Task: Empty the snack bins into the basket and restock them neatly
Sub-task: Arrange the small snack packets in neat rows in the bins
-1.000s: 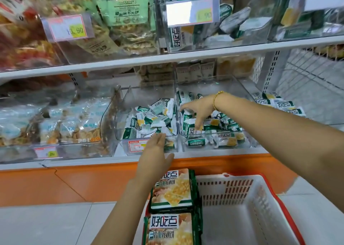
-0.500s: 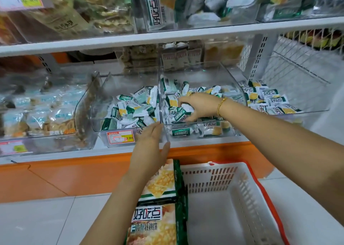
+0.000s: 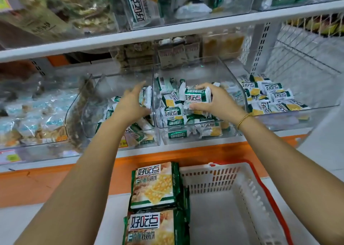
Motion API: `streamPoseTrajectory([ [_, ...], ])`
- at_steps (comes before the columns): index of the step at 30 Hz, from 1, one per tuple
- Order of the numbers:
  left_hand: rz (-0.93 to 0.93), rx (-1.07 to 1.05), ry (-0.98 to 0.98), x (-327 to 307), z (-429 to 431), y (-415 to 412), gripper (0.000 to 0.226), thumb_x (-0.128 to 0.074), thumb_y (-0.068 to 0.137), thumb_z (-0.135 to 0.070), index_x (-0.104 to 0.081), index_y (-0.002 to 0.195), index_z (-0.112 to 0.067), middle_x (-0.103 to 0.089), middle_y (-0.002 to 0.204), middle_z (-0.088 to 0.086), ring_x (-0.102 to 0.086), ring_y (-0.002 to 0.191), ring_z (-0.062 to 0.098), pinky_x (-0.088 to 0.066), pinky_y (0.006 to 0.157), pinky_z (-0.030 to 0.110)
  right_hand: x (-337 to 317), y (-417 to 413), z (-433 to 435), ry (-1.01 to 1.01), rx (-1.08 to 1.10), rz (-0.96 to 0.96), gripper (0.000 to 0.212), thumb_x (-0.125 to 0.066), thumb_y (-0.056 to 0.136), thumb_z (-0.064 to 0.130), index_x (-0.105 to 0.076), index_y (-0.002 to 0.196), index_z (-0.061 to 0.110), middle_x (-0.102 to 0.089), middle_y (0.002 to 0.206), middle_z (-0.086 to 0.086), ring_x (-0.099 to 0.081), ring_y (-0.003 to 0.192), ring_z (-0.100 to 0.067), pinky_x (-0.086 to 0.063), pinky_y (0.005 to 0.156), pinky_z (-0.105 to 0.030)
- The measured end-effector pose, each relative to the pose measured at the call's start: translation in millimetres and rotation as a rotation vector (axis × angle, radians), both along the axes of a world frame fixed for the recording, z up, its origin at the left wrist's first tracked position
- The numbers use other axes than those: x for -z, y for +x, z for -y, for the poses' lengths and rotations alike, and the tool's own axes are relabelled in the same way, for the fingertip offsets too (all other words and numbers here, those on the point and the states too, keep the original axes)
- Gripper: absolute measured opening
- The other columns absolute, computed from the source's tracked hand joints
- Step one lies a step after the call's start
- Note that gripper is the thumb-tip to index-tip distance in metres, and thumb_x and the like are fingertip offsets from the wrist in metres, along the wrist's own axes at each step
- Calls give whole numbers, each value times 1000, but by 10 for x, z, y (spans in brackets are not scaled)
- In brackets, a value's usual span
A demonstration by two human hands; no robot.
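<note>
Fingers (image 3: 202, 86) of the right hand (image 3: 217, 101) clasp a green-and-white packet (image 3: 197, 96) from above, thumb under its lower edge, over the loose heap in the middle clear bin (image 3: 230, 71). Gold bead bracelet (image 3: 243, 119) on that wrist. Left hand (image 3: 130, 105) is inside the left bin (image 3: 104, 84); its fingers and thumb curve round an upright packet (image 3: 147, 97) against the wall shared with the middle bin. Both bins hold many small packets; a third bin (image 3: 316, 112) to the right holds more. White basket (image 3: 242, 203) with a red rim sits below the shelf (image 3: 167, 149). Two large biscuit packs (image 3: 154, 185) stand at its left edge; cannot tell whether inside or beside it.
</note>
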State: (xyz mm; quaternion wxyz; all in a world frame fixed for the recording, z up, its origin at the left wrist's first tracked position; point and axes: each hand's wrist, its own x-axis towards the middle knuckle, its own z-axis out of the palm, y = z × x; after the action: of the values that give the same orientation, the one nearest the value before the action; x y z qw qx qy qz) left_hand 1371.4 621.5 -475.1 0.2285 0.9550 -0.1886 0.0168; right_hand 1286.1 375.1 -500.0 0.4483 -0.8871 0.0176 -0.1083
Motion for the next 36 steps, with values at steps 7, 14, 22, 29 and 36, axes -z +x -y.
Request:
streamPoseTrajectory([
  [7, -187, 190, 249, 148, 63, 557, 115, -89, 61, -13, -16, 149, -24, -56, 129, 13, -55, 112, 32, -47, 88, 37, 42, -30, 4, 39, -4, -34, 46, -77, 75, 41, -49, 111, 37, -66, 106, 3, -69, 78, -14, -57, 65, -30],
  [14, -124, 77, 328, 159, 57, 536, 87, -79, 71, -7, -26, 139, -9, -62, 103, 23, -55, 87, 33, -46, 72, 42, 59, -124, 39, 83, 46, -44, 49, -78, 74, 44, -53, 115, 34, -65, 111, 3, -68, 81, -20, -57, 75, -36],
  [22, -65, -132, -445, -518, -156, -170, 76, -76, 75, -8, -30, 136, -13, -53, 122, 6, -57, 99, 26, -50, 78, 37, -299, -850, 25, 540, 47, 107, 45, -76, 70, 30, -58, 111, 24, -70, 103, 0, -69, 87, -11, -57, 71, -25],
  [29, -431, 23, -690, 139, 250, -1744, 80, -84, 68, -17, -37, 132, -27, -62, 117, -3, -62, 103, 12, -54, 80, 31, 354, -1605, -4, 615, 63, -139, 31, -71, 83, 12, -58, 111, 9, -71, 88, -12, -66, 68, -19, -53, 59, -25],
  [36, -902, -126, -309, 2079, 933, -2361, 86, -71, 78, -8, -18, 145, -13, -54, 113, 5, -54, 83, 13, -49, 63, 23, 2061, -1708, 20, 392, 313, -690, 30, -70, 85, 39, -63, 106, 19, -69, 89, -2, -64, 69, -12, -48, 50, -17],
])
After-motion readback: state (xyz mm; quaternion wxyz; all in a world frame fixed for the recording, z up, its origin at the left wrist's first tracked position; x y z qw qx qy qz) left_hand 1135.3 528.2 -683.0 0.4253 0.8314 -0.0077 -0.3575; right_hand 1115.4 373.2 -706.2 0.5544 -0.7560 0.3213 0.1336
